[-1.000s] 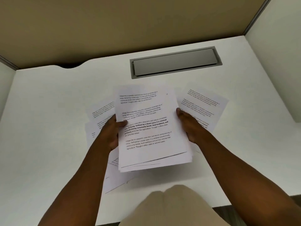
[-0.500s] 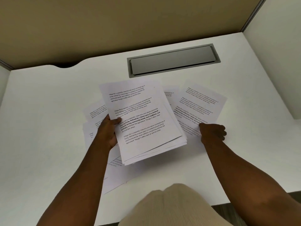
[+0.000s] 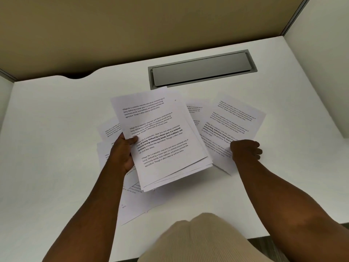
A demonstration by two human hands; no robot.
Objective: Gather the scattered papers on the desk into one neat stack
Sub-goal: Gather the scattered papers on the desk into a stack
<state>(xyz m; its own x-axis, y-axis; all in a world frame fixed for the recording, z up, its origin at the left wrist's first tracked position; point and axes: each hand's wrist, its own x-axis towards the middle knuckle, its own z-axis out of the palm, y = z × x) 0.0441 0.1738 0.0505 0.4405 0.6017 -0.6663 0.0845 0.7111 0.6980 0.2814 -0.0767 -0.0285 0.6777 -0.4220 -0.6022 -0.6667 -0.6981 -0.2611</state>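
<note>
My left hand point(image 3: 122, 150) grips a sheaf of printed white sheets point(image 3: 162, 140) by its left edge, thumb on top, held a little above the white desk point(image 3: 56, 129). To the right, my right hand point(image 3: 245, 150) pinches the near edge of a single printed sheet point(image 3: 234, 121), whose near corner lifts off the desk. Another sheet point(image 3: 194, 110) peeks out between the sheaf and that sheet. More loose sheets lie under and left of the sheaf point(image 3: 109, 129), and one reaches toward the desk's front edge point(image 3: 136, 207).
A grey cable-tray lid point(image 3: 202, 69) is set into the desk behind the papers. Tan partition panels point(image 3: 132, 31) close the back, and a white panel point(image 3: 321, 63) stands at the right. My beige-clad lap point(image 3: 198, 241) is at the front edge.
My right hand let go of the sheaf, moved right and took hold of the single sheet's near edge. The left hand alone now holds the sheaf, shifted slightly left.
</note>
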